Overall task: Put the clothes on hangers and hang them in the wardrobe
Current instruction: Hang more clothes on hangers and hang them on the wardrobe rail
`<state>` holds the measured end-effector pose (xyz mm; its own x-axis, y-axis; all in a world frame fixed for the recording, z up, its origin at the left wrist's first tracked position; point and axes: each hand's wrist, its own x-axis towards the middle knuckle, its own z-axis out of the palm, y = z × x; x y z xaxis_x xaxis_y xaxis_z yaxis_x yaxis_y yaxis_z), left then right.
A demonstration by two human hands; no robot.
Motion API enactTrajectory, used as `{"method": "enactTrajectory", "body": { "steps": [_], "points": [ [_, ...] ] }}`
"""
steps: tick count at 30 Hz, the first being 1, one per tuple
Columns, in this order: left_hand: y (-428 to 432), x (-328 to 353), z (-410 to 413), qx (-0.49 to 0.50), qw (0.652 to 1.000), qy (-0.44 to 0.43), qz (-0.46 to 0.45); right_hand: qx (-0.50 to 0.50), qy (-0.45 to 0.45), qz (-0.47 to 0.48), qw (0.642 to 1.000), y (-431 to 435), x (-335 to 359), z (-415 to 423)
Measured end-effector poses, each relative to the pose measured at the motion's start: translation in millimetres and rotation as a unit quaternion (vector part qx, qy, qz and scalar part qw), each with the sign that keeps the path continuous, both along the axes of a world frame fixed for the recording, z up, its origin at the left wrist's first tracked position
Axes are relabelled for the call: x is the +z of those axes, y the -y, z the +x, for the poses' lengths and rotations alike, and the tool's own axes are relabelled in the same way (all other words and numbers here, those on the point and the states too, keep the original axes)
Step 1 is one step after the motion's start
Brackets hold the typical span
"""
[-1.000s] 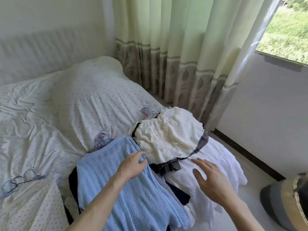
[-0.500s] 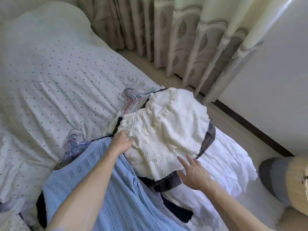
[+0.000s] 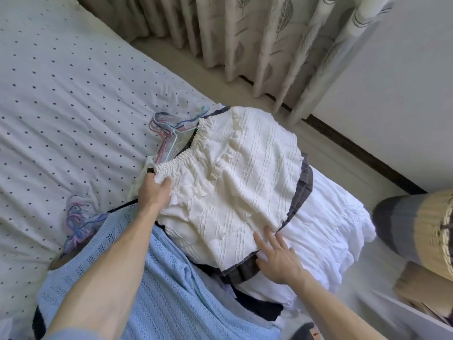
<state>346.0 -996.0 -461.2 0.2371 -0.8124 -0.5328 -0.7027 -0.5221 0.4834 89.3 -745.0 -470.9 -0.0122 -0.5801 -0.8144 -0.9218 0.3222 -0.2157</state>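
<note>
Cream-white ruffled cotton blouse (image 3: 235,182) lying on top of the clothes pile at the bed's edge, mid-frame.

The left hand (image 3: 154,190) pinches the blouse's gathered elastic corner at its 9 o'clock; the right hand (image 3: 277,258) lies released, straight fingers touching the hem at 5 o'clock. A grey plaid skirt (image 3: 304,190) shows beneath the blouse, over white tiered ruffled fabric (image 3: 331,231) at 4 o'clock. A light blue knitted sweater (image 3: 159,303) spreads at 7 o'clock. Pastel wire hangers (image 3: 166,133) lie at 10 o'clock on the dotted white bedsheet (image 3: 73,94). Leaf-patterned beige curtains (image 3: 269,33) hang at 12 o'clock.
</note>
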Motion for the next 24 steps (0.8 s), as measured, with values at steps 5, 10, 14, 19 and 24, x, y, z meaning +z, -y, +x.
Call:
{"method": "enactTrajectory", "body": {
  "steps": [5,10,14,19,24],
  "points": [
    [-40.6,50.4,-30.6,0.009,0.99,-0.097,-0.101,-0.1,0.063,0.001,0.993,9.9,28.6,-11.1],
    [-120.9,119.6,-91.1,-0.117,0.964,-0.22,-0.097,-0.318,0.162,-0.113,0.927,-7.5,108.4,-29.2],
    [-191.0,165.8,-151.0,-0.207,0.94,-0.248,-0.113,-0.452,0.229,-0.231,0.83,-39.2,185.0,-51.8],
    [-291.0,202.2,-203.5,-0.363,0.888,-0.25,-0.132,-0.531,0.221,-0.357,0.736,-108.0,248.5,-84.8],
    [-397.5,214.3,-225.4,-0.492,0.822,-0.247,-0.144,-0.587,0.162,-0.398,0.686,-227.4,262.1,-105.7]
  ]
}}
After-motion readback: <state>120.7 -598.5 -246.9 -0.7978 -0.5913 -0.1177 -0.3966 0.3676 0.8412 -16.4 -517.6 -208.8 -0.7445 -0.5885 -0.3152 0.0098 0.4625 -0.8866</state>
